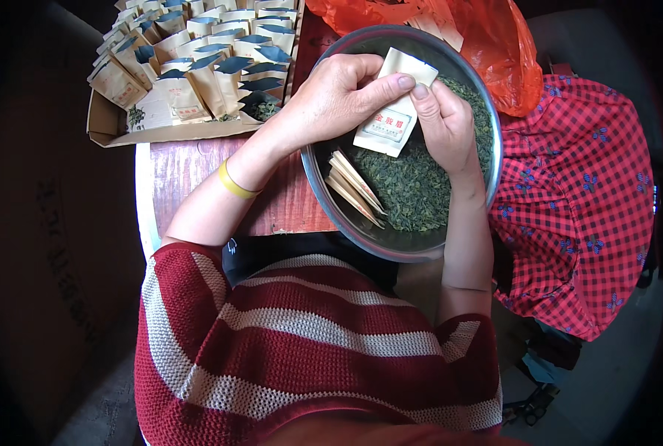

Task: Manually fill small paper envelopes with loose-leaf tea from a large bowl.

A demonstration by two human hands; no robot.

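Both hands hold one small paper tea packet (387, 125), which bears red writing and a framed label, above a round metal basin (323, 206). My left hand (337, 97) pinches its upper part from the left. On the other side, my right hand (445, 122) grips the packet's edge with thumb and fingers, the two thumbs close together. Loose dried green tea leaves (409, 195) cover much of the basin's bottom. A few flat paper packets (356, 187) lean in the basin at the left, beside the leaves.
A cardboard tray (197, 134) with many upright, open-topped packets (183, 100) stands at the back left on the reddish wooden table (197, 173). Behind the basin lies a red plastic bag (493, 50). Red checked cloth (576, 212) bulges at the right. Scissors (537, 404) lie low on the right.
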